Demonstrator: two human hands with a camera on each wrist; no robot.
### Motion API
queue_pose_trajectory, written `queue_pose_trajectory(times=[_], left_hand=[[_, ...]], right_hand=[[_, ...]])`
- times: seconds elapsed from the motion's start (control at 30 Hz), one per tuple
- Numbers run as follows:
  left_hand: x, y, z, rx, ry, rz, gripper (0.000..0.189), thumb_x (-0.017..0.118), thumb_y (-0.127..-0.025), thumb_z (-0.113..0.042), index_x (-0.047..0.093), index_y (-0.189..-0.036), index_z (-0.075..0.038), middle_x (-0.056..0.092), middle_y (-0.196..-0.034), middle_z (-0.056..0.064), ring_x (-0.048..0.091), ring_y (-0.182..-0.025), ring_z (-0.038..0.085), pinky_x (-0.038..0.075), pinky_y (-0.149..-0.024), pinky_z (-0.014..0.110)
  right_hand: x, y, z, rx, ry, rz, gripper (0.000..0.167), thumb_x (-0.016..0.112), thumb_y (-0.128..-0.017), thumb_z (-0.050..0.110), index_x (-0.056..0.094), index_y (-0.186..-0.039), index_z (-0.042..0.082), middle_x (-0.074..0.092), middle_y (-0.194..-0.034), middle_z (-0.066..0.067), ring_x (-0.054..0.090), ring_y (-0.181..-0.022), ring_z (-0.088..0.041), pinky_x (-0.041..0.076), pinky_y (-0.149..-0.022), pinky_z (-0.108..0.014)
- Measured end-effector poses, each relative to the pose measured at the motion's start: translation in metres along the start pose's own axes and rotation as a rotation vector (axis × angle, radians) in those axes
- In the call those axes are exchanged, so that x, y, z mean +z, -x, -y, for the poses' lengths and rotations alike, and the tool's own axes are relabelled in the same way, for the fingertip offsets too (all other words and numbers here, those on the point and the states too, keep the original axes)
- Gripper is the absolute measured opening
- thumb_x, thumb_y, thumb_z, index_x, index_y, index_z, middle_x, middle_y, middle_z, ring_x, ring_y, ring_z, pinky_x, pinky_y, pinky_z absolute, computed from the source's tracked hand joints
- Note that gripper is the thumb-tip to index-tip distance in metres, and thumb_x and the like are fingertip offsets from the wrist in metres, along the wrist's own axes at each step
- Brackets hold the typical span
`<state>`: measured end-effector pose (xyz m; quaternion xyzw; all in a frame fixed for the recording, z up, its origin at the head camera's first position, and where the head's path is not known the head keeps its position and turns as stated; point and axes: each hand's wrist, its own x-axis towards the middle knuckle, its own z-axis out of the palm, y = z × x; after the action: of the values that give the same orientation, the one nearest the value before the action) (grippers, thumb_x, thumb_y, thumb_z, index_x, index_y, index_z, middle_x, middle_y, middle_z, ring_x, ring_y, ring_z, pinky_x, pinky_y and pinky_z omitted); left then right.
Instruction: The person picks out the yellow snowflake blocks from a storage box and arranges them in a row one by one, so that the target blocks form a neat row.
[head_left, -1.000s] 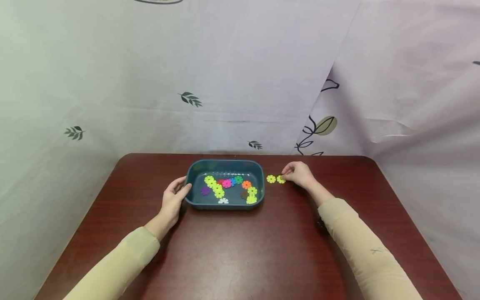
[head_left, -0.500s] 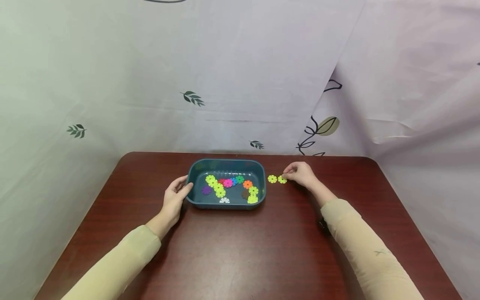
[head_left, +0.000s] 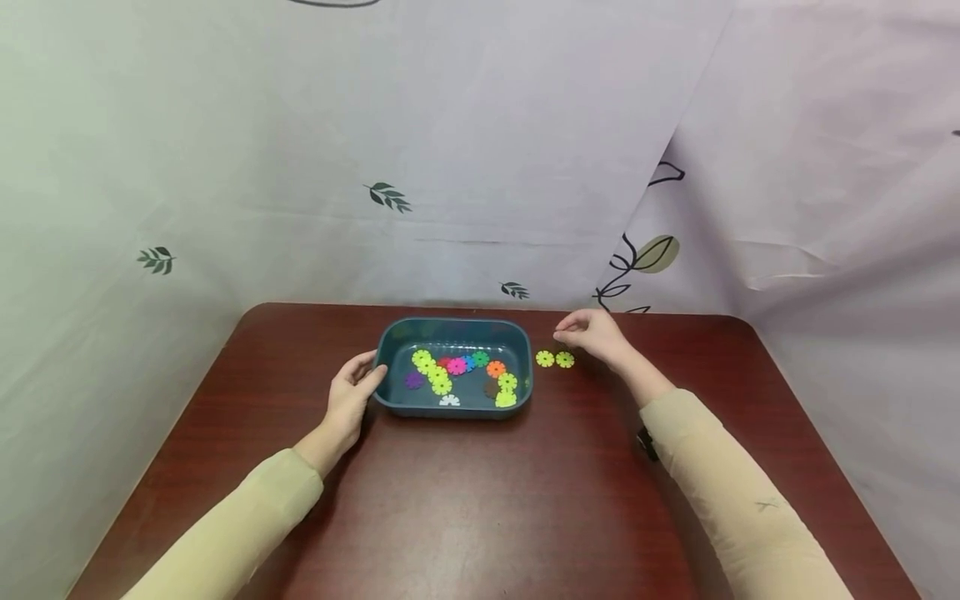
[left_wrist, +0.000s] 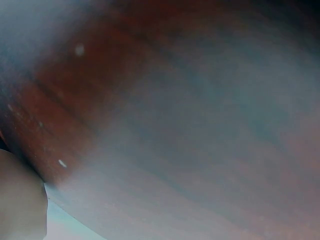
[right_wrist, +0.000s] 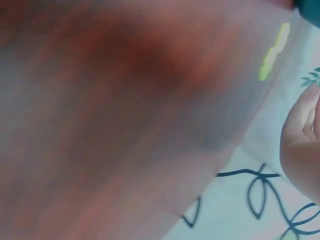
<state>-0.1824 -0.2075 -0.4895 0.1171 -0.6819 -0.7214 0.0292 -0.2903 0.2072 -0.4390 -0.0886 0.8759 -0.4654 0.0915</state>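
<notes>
My left hand grips the left side of a dark teal plastic tray, thumb over its rim. Several notched plastic discs in mixed colours lie inside, among them a pink disc, an orange disc, a purple disc and a white disc. Two yellow notched discs lie side by side on the table, right of the tray. Just behind and above them is my right hand, fingers loosely bent, with nothing visible in its grasp. Only part of that hand shows in the right wrist view.
The reddish-brown wooden table has rounded far corners. Behind it hangs a pale cloth with printed leaves. A dark object shows beneath the right sleeve. Most of the left wrist view is blurred table surface.
My right hand has lifted off the right-hand yellow disc and moved slightly back and left, leaving both discs in full view. The left hand and tray stay as they were.
</notes>
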Motion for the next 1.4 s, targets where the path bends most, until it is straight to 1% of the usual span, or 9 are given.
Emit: queue_pose_trajectory(times=[0.17, 0.4, 0.47, 0.7, 0.77, 1.03, 1.17, 1.27, 1.4], left_hand=[[0.000, 0.000, 0.000, 0.007, 0.001, 0.000, 0.045, 0.065, -0.106, -0.010, 0.053, -0.147, 0.005, 0.068, -0.106, -0.023, 0.063, -0.105, -0.006, 0.052, -0.089, 0.011], [0.000, -0.002, 0.001, 0.003, 0.000, 0.000, 0.044, 0.064, -0.106, -0.010, 0.053, -0.147, 0.003, 0.069, -0.103, -0.027, 0.063, -0.109, -0.005, 0.052, -0.090, 0.011], [0.000, -0.002, 0.001, 0.005, 0.003, -0.001, 0.044, 0.064, -0.106, -0.010, 0.053, -0.147, 0.003, 0.069, -0.103, -0.026, 0.063, -0.107, -0.005, 0.052, -0.090, 0.011], [0.001, 0.000, 0.000, 0.007, -0.005, -0.003, 0.047, 0.067, -0.105, -0.013, 0.054, -0.147, 0.004, 0.068, -0.111, -0.020, 0.062, -0.108, -0.006, 0.052, -0.090, 0.010], [0.001, -0.001, 0.000, 0.007, -0.008, -0.005, 0.047, 0.067, -0.105, -0.013, 0.054, -0.147, 0.004, 0.068, -0.112, -0.020, 0.062, -0.109, -0.006, 0.052, -0.091, 0.010], [0.000, 0.000, -0.001, -0.001, -0.011, -0.013, 0.046, 0.066, -0.105, -0.011, 0.054, -0.147, 0.004, 0.067, -0.108, -0.022, 0.062, -0.107, -0.007, 0.052, -0.090, 0.010], [0.000, 0.000, -0.001, -0.001, -0.007, -0.015, 0.046, 0.066, -0.105, -0.011, 0.054, -0.147, 0.004, 0.068, -0.111, -0.020, 0.063, -0.107, -0.007, 0.052, -0.089, 0.010], [0.001, 0.000, -0.002, -0.004, -0.008, -0.008, 0.046, 0.066, -0.105, -0.010, 0.053, -0.147, 0.004, 0.068, -0.112, -0.020, 0.061, -0.108, -0.009, 0.052, -0.090, 0.009], [0.001, 0.000, -0.003, -0.004, -0.006, -0.006, 0.045, 0.064, -0.106, -0.008, 0.053, -0.147, 0.005, 0.068, -0.111, -0.021, 0.061, -0.106, -0.011, 0.051, -0.090, 0.009]], right_hand=[[0.001, -0.001, 0.022, -0.039, 0.031, 0.022, 0.021, 0.079, -0.097, 0.015, 0.076, -0.109, -0.002, 0.079, -0.098, -0.012, 0.076, -0.095, -0.035, 0.062, -0.088, -0.045], [0.011, -0.002, 0.055, -0.097, 0.062, 0.059, 0.018, 0.079, -0.097, 0.014, 0.077, -0.108, 0.000, 0.078, -0.099, -0.012, 0.072, -0.086, -0.018, 0.063, -0.088, -0.046], [0.015, -0.002, 0.062, -0.109, 0.052, 0.078, 0.018, 0.079, -0.097, 0.014, 0.077, -0.108, 0.000, 0.078, -0.099, -0.012, 0.072, -0.088, -0.020, 0.062, -0.088, -0.047], [0.029, -0.002, 0.078, -0.166, 0.042, 0.123, 0.015, 0.080, -0.096, 0.011, 0.077, -0.106, 0.001, 0.078, -0.100, -0.014, 0.073, -0.088, -0.022, 0.061, -0.079, -0.031], [0.033, -0.002, 0.080, -0.177, 0.031, 0.131, 0.014, 0.080, -0.095, 0.011, 0.078, -0.105, 0.001, 0.078, -0.100, -0.014, 0.074, -0.089, -0.025, 0.061, -0.079, -0.030], [0.055, -0.003, 0.083, -0.168, -0.059, 0.158, 0.014, 0.079, -0.096, 0.011, 0.077, -0.105, 0.001, 0.078, -0.101, -0.014, 0.073, -0.099, -0.042, 0.061, -0.091, -0.055], [0.068, -0.003, 0.085, -0.154, -0.063, 0.169, 0.013, 0.080, -0.096, 0.012, 0.077, -0.105, 0.002, 0.077, -0.101, -0.014, 0.073, -0.093, -0.034, 0.061, -0.092, -0.055], [0.077, -0.004, 0.086, -0.164, -0.045, 0.181, 0.012, 0.081, -0.096, 0.012, 0.078, -0.103, 0.003, 0.078, -0.100, -0.012, 0.071, -0.086, -0.022, 0.063, -0.089, -0.047], [0.088, -0.005, 0.087, -0.184, -0.037, 0.197, 0.009, 0.081, -0.095, 0.012, 0.079, -0.101, 0.005, 0.079, -0.099, -0.011, 0.068, -0.081, -0.013, 0.062, -0.080, -0.035]])
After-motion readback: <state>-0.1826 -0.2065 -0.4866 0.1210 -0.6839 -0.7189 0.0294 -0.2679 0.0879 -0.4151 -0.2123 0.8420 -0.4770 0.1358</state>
